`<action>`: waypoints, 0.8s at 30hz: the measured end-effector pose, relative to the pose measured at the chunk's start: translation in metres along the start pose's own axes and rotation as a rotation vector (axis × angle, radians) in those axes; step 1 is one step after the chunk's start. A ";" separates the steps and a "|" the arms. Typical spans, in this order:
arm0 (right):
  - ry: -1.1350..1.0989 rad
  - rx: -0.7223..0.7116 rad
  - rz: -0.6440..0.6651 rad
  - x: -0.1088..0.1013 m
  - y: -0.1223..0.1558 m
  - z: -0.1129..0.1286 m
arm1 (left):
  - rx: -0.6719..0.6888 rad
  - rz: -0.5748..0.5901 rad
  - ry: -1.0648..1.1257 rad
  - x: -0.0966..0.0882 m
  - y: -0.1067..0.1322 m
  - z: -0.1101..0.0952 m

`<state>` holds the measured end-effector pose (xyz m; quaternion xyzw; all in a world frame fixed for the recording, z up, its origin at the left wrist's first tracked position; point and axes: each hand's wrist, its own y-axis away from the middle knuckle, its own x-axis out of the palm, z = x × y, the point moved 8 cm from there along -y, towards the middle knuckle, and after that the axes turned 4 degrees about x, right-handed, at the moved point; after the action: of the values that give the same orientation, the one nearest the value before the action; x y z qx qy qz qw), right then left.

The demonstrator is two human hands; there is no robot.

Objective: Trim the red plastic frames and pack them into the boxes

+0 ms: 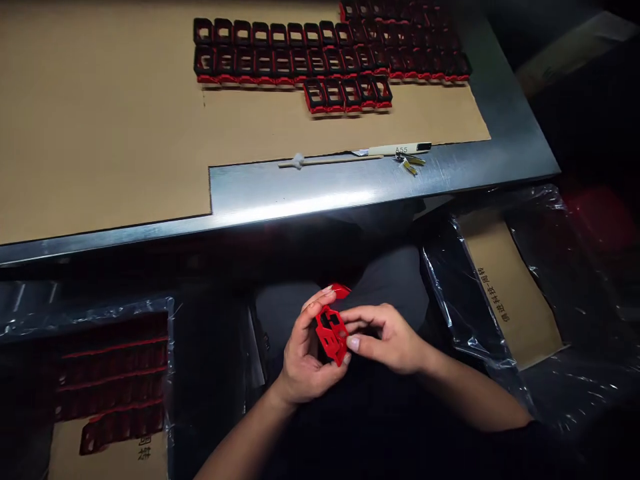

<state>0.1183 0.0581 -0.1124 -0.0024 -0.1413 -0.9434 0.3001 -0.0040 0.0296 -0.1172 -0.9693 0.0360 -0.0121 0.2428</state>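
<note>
A red plastic part (331,335) with rectangular cut-outs is held between both hands, above the lap, and is gripped from two sides. The left hand (305,353) is cupped around its left side, with the fingers (313,310) curled over the top and closed on the part. The right hand (385,340) is brought in from the right; its thumb (357,344) is pressed against the part's right edge, and the fingers (363,315) are bent inward, closed toward the part. A smaller red section (341,290) is seen just past the left fingertips; whether it is joined to the held part cannot be told. Dark trousers (340,300) are seen beneath the hands.

Well beyond the fingertips stands a steel-edged table (280,200) covered by a cardboard sheet (100,113), on which rows of black-and-red frames (330,60) are laid out. A utility knife (400,149) marked A55, small brass-coloured clips (410,163) and a thin wooden stick (325,160) lie at the sheet's near edge. Left of the left hand, red-edged pieces (113,380) are stacked in a plastic-lined bin (170,347). Right of the right hand, a second plastic-lined bin (440,280) holds a printed cardboard sheet (510,293).
</note>
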 end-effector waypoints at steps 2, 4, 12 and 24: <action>-0.004 0.019 -0.051 0.000 0.003 -0.002 | 0.035 0.032 -0.048 0.004 -0.001 -0.002; 0.073 0.027 -0.123 -0.006 0.005 0.001 | 0.096 0.071 -0.129 0.009 -0.002 -0.006; 0.406 0.029 -0.006 -0.006 0.007 0.017 | 0.278 0.162 -0.373 0.012 -0.002 -0.023; 0.407 0.043 0.108 -0.009 0.004 0.026 | 0.329 0.196 -0.449 0.014 -0.001 -0.029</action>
<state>0.1263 0.0673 -0.0872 0.1868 -0.0974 -0.9037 0.3727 0.0090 0.0160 -0.0908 -0.8872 0.0723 0.2205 0.3987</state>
